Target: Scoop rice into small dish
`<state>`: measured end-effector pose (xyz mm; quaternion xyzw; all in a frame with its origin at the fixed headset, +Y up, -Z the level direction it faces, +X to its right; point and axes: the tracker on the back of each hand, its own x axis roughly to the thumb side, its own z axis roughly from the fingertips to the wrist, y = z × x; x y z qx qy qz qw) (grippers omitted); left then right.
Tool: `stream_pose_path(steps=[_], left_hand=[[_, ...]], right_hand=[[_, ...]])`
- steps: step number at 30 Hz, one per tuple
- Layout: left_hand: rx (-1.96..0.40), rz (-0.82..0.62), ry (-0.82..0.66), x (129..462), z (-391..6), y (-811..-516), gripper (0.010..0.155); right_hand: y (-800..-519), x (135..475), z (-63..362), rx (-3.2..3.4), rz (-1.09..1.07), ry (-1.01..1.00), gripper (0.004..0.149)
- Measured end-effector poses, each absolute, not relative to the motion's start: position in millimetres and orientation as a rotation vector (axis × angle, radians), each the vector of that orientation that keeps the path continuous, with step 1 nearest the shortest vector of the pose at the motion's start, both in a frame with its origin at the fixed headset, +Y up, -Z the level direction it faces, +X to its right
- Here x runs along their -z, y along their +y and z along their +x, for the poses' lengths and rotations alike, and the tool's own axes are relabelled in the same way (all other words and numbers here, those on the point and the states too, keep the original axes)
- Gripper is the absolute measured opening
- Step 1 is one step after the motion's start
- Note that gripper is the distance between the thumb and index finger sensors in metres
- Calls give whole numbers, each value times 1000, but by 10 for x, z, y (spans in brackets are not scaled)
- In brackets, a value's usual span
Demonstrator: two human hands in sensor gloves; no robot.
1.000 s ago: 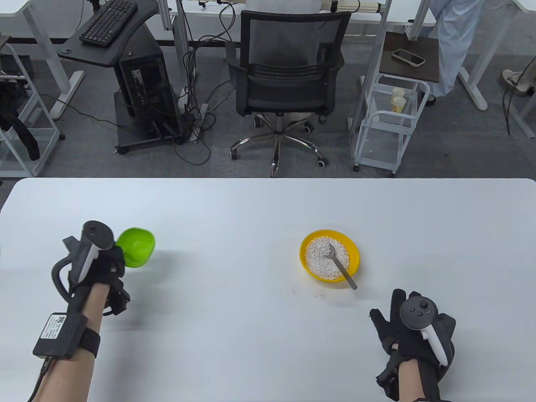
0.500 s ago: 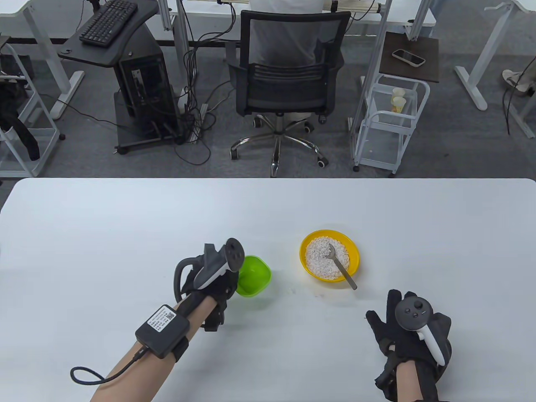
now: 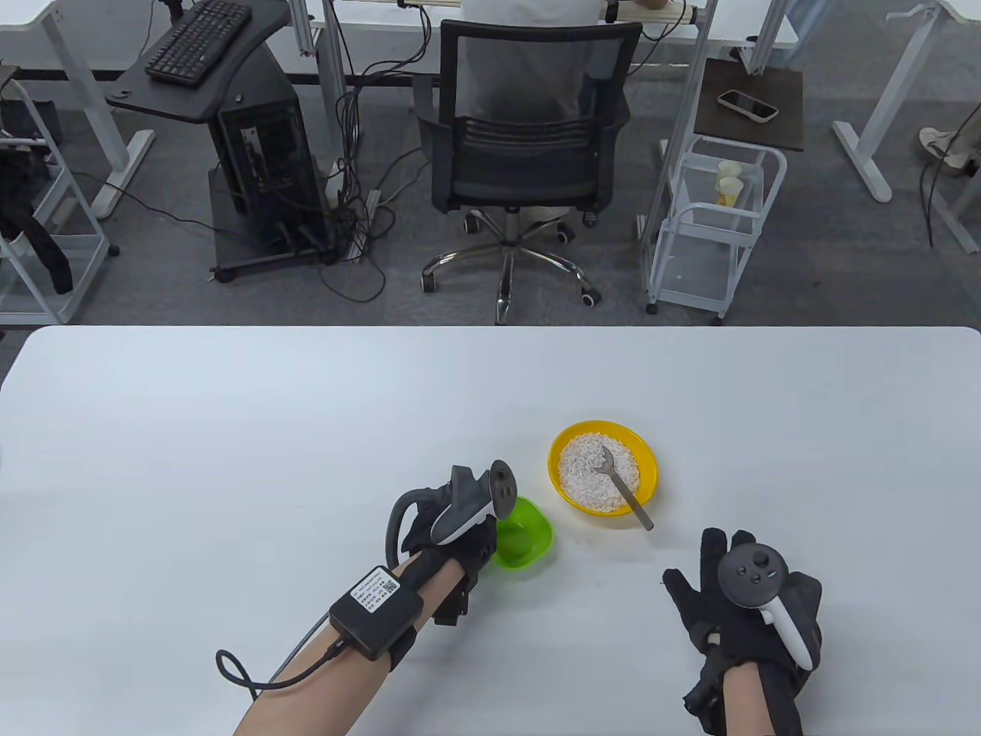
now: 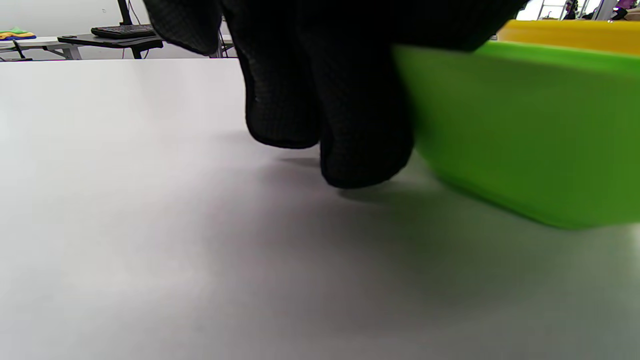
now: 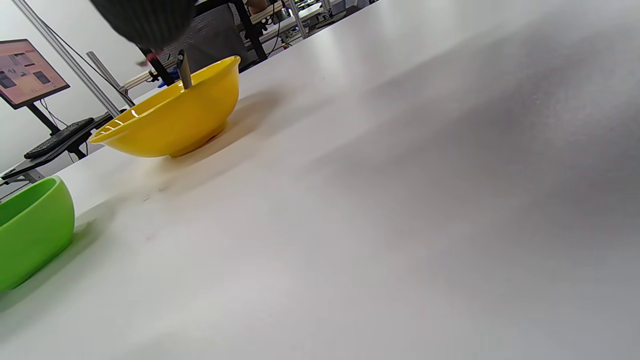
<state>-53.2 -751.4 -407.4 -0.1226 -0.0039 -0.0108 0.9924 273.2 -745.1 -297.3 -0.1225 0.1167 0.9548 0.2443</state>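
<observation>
A yellow bowl [image 3: 646,460] of white rice [image 3: 586,471] stands right of the table's middle, with a metal spoon [image 3: 628,494] lying in it, handle over the near rim. My left hand [image 3: 460,529] holds a small empty green dish [image 3: 529,537] by its left rim, just left of and nearer than the yellow bowl. In the left wrist view the fingers [image 4: 350,125] lie against the dish [image 4: 525,130], low over the table. My right hand [image 3: 736,598] rests flat and empty, fingers spread, nearer than the bowl. The right wrist view shows the bowl [image 5: 175,125], spoon handle [image 5: 184,70] and dish [image 5: 30,225].
The white table [image 3: 230,429] extends wide to the left and back. Beyond its far edge stand an office chair [image 3: 529,146], a computer stand [image 3: 253,153] and a white cart [image 3: 713,222].
My left hand has carried the green dish from the far left of the table rightward and nearer, to beside the yellow bowl. My right hand has crept slightly left.
</observation>
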Motion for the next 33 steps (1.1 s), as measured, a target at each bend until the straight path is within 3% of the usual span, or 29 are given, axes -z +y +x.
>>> stream_pose_path(steps=[7, 12, 18, 26, 30, 33], left_hand=[[16, -227, 15, 4043, -579, -7476, 53], [28, -92, 57, 3910, -779, -7112, 63], [21, 44, 159, 3632, -1311, -6799, 66], [-5, 82, 296, 3218, -2262, -6976, 74], [-62, 42, 357, 3170, -2561, -7076, 74], [-101, 36, 385, 3192, -2649, -7120, 74]], right_hand=[[-7456, 2980, 2726, -2606, -309, 325, 78], [-7462, 2990, 2721, -2596, -291, 336, 78], [-7441, 2990, 2707, -2605, -281, 295, 77], [-7337, 2977, 2637, -2650, -273, 168, 76], [-7019, 3025, 2561, -2723, -317, -42, 73], [-6831, 3190, 2446, -2730, -321, -82, 68]])
